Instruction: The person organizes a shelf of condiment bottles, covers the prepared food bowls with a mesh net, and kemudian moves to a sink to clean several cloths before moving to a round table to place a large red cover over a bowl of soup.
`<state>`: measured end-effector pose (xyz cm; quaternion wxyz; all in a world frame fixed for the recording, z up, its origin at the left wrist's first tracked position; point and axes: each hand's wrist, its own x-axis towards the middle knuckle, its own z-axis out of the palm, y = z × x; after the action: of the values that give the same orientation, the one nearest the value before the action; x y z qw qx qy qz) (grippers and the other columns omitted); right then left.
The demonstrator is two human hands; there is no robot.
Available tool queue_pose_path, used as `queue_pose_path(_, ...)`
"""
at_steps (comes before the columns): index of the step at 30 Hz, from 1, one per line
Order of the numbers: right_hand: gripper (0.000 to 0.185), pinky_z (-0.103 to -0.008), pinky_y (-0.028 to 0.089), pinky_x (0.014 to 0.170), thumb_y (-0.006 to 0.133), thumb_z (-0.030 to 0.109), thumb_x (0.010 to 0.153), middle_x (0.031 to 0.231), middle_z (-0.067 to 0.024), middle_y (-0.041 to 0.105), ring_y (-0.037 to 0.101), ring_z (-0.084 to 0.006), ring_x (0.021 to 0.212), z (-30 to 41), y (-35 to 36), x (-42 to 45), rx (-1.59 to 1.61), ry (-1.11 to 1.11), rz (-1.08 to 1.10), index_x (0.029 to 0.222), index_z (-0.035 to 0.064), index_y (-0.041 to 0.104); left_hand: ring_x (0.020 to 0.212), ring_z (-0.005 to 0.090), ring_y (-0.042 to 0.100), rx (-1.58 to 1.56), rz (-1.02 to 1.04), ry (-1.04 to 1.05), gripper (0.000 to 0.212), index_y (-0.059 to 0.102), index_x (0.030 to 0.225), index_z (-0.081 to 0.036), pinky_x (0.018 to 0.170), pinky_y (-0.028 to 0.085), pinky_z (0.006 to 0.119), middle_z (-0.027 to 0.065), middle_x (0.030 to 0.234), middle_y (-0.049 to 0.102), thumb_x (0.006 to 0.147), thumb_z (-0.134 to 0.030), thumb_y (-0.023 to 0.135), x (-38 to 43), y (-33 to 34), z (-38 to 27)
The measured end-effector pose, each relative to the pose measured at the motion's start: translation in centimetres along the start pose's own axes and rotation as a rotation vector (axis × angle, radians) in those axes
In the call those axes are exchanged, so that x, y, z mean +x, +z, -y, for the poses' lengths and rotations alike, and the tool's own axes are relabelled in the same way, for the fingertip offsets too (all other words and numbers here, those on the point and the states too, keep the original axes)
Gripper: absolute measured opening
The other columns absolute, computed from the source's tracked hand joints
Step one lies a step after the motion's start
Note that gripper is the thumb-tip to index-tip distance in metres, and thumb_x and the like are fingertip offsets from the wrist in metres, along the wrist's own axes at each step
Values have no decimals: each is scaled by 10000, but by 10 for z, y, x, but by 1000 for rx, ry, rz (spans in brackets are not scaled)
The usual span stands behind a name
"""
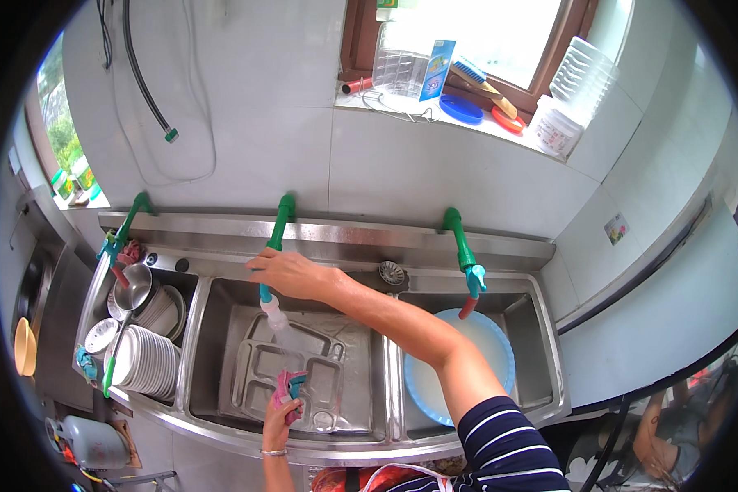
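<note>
My left hand (277, 421) grips a pink and teal cloth (289, 390) above the middle basin (221, 320) of a stainless steel sink. Below the cloth lie metal compartment trays (323, 381), overlapping on the basin floor. My right arm reaches across to the green middle tap (277, 230). There my right hand (292, 275) closes over the tap's valve, hiding the handle. A whitish nozzle (275, 312) hangs from this tap, and a faint stream of water falls from it onto the trays.
Stacked white plates (144, 363), bowls and a metal ladle (134, 289) fill the left basin. A blue plastic tub (415, 381) of cloudy water stands in the right basin under another tap (465, 258). A strainer (392, 273) lies behind. A gas cylinder (95, 441) stands lower left.
</note>
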<state>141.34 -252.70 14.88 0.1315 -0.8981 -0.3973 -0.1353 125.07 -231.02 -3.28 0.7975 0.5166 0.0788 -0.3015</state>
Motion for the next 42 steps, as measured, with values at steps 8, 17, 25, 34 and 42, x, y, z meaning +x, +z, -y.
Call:
queue_pose_path(8,405,-364,433,798,648,150,614,983,-63,561,515,-248,963,-32,2,33,-191,-134,296,1008,109,563,841,148,543,-312,48,49,429,400,1191,-51,718,450,262,50,986,526,805,-140,565,-26,-6,3)
queue_pose_path(17,327,-338,390,654,707,349,557,768,-14,582,529,-213,845,1,-14,72,-520,-55,628,751,125,568,948,226,528,-646,125,71,417,400,1195,-54,829,434,366,101,1055,533,884,-332,408,-38,-6,5)
queue_pose_path(25,370,-392,410,670,629,264,688,866,-129,562,541,-324,769,6,-7,6,-66,197,-96,973,48,539,963,122,498,-420,-65,352,608,283,1269,-58,845,401,259,21,1060,501,755,-72,608,-47,5,7)
queue_pose_path(34,341,-266,471,657,544,260,817,929,-55,577,560,-132,812,172,81,-140,1343,799,71,1049,12,519,891,98,518,-437,-34,370,365,466,1095,-67,794,416,240,12,974,543,764,-126,606,-56,36,9)
queue_pose_path(42,193,-268,481,659,510,84,794,893,-35,577,559,-124,813,213,98,-189,1371,968,-702,979,38,536,959,220,502,-738,-30,310,250,514,1012,-96,875,379,423,62,983,555,796,-210,567,-104,9,-20)
